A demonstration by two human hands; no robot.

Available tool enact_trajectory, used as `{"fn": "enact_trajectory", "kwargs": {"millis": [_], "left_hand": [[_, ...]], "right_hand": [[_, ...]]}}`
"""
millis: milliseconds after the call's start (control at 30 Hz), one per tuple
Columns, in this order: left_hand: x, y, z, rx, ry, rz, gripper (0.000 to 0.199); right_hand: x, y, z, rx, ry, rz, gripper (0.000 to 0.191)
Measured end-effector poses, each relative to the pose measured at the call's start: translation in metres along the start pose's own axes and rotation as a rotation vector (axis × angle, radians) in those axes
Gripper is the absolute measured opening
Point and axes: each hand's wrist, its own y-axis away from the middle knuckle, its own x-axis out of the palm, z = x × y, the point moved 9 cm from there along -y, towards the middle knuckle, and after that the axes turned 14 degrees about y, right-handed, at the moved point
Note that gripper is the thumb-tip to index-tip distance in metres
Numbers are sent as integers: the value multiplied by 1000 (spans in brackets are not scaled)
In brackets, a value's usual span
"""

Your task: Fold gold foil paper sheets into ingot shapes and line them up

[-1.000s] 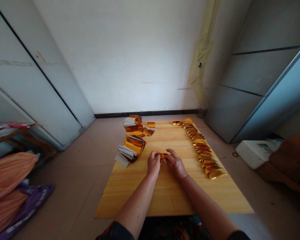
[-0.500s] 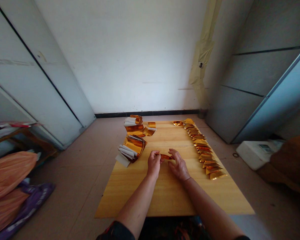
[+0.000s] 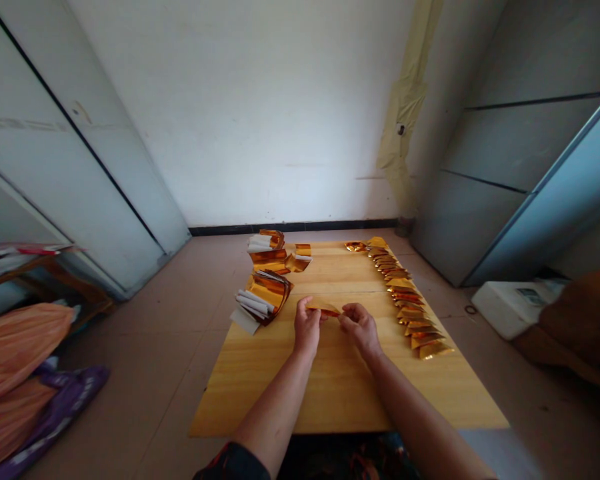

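Observation:
A narrow folded piece of gold foil paper [image 3: 325, 308] is held above the middle of the wooden board [image 3: 300, 393]. My left hand [image 3: 309, 325] grips its left end between thumb and fingers. At its right end, my right hand [image 3: 361, 327] pinches the tip. Stacks of gold and grey-white paper sheets [image 3: 267, 293] lie to the left of my hands. Along the board's right side runs a row of several folded gold foil pieces [image 3: 410, 300], overlapping one another.
More foil sheets [image 3: 270, 260] lie at the back left of the board. An orange bag [image 3: 25, 347] and a purple bag [image 3: 70, 400] are on the left. A white box [image 3: 510, 308] stands on the floor at right, near a grey cabinet [image 3: 500, 160].
My right hand has closed its spread fingers onto the right end of the foil piece. The foil has turned, showing a lighter gold face. My left hand has barely moved.

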Motion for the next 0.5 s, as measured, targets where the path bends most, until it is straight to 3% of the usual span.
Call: {"fn": "enact_trajectory", "kwargs": {"millis": [267,500], "left_hand": [[1,-2,7,10,-125,20,51],[-16,-3,-8,124,-394,69,60]], "right_hand": [[-3,-6,2,57,-146,-41,25],[-31,-63,-11,72,16,-109,26]]}}
